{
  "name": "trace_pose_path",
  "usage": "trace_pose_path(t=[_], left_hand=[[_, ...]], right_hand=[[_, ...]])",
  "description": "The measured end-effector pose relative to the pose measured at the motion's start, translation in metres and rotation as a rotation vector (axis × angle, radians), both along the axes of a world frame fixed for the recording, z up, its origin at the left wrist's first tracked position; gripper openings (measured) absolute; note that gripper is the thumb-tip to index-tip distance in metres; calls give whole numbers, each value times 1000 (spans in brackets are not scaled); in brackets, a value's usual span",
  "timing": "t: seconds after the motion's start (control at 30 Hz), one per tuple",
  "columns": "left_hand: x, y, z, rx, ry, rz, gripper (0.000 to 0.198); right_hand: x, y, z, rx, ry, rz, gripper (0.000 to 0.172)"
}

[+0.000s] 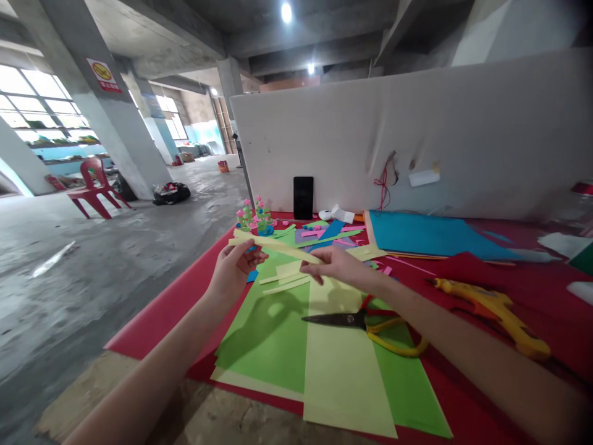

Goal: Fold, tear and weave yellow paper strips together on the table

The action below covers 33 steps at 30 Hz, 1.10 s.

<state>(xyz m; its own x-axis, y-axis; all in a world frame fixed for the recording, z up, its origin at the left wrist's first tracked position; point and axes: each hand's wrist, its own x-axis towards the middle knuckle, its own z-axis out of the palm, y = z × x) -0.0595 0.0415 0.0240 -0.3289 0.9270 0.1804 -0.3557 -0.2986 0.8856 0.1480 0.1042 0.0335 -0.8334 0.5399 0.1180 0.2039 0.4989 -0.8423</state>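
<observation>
A pale yellow paper strip (287, 250) is stretched between my two hands above the table. My left hand (238, 262) pinches its left end, and my right hand (327, 262) grips its right end. Below them lie green sheets (264, 340) with a pale yellow sheet (345, 377) on top. Scissors (343, 319) with red and yellow handles rest across the sheets, blades pointing left. More yellow strips (287, 284) lie just under my hands.
Small pink-and-green paper flowers (259, 213) stand at the back left. A black phone (303, 198) leans upright against the white panel (417, 123). Blue sheets (430, 236) lie at the back right, with a yellow glue gun (495, 309) nearer. Coloured scraps (331, 233) cover the back middle.
</observation>
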Motion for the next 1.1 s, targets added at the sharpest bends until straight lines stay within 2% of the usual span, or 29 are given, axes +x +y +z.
trace_pose_path(t=[0.1,0.2,0.33,0.43,0.53,0.63,0.73,0.9,1.07,1.1], left_hand=[[-2,2,-2,-15,18,12,10],[-1,1,-4,-35,44,-4,12],[4,1,-10,-104,97,-14,14],[4,3,-16,-189,179,-24,19],[-1,5,-20,-273,299,-28,22],[-9,8,-24,-310,454,15,29],[-15,10,-29,-285,626,76,35],[-8,5,-34,-201,897,100,33],[11,-3,-31,-94,1041,40,7],[16,-5,-30,-74,1049,17,8]], right_hand=[[27,15,20,36,-19,-45,40],[47,30,40,138,-84,-100,39],[55,41,47,347,-202,-168,35],[53,53,35,523,-309,-196,27],[51,72,13,668,-444,-198,18],[49,87,-11,766,-569,-175,20],[44,91,-27,860,-639,-170,20],[19,76,-33,963,-616,-158,20],[-18,66,-33,982,-564,-161,21],[-26,65,-33,981,-560,-170,21]])
